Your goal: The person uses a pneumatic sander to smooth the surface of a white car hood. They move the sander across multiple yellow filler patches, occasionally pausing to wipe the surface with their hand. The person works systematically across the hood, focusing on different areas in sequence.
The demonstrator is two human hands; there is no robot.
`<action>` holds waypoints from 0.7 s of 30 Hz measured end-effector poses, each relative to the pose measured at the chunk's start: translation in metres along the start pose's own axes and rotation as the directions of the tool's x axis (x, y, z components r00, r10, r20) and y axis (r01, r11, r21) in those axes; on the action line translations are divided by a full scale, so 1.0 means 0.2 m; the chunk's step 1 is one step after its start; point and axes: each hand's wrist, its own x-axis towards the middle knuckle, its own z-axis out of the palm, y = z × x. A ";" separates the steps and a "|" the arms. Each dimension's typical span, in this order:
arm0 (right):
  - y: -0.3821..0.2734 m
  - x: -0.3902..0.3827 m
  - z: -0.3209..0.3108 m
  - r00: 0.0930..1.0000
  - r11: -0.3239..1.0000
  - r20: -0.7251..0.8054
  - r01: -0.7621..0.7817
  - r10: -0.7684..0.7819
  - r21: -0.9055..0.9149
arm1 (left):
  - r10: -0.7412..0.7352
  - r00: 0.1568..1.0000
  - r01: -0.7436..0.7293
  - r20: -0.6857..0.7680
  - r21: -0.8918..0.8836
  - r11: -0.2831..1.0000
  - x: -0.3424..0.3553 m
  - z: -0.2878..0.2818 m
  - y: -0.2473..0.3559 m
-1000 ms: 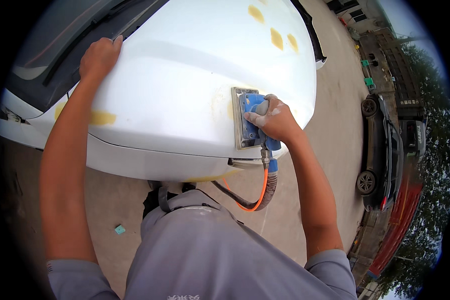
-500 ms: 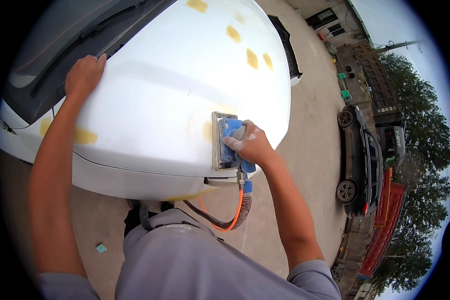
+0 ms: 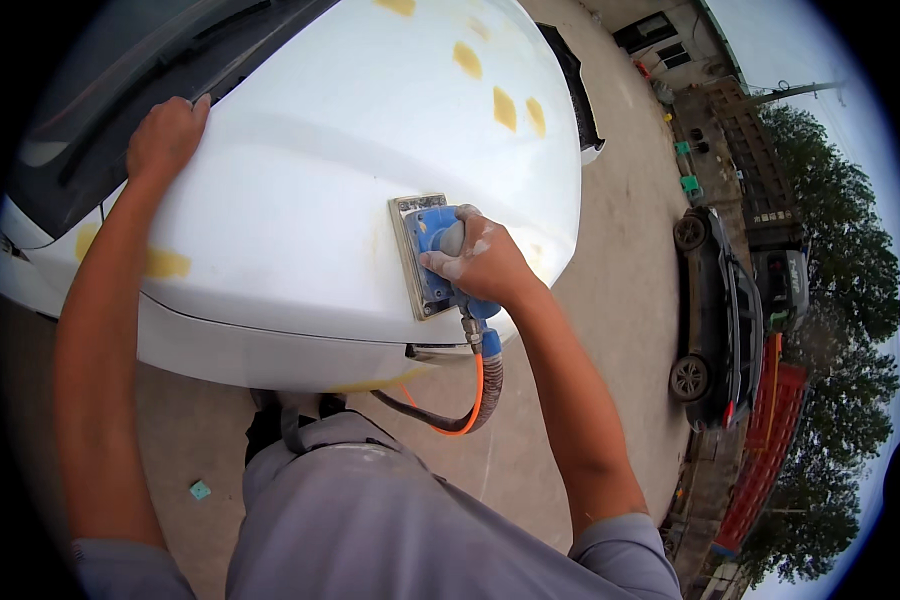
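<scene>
Right hand grips the sander; at its ten o'clock, left hand rests on the hood, grip unclear. Flat, light passes should avoid gouges.

A head-worn wide fisheye camera looks steeply down from near above the bare hands and white metal car hood, straight edges bending toward its rim.
</scene>
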 end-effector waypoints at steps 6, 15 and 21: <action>0.16 0.13 -0.06 0.961 0.959 0.057 0.276 -0.272 -0.071 | 0.002 1.000 -0.002 0.016 -0.019 1.000 -0.05 -0.07 0.05; 0.09 0.09 -0.05 0.850 0.824 0.189 0.524 -0.492 -0.214 | -0.009 1.000 0.009 0.015 0.002 1.000 -0.06 -0.05 0.05; 0.12 0.12 -0.14 0.884 0.886 0.250 0.439 -0.395 -0.151 | -0.019 1.000 0.019 0.013 0.002 1.000 -0.05 -0.08 0.07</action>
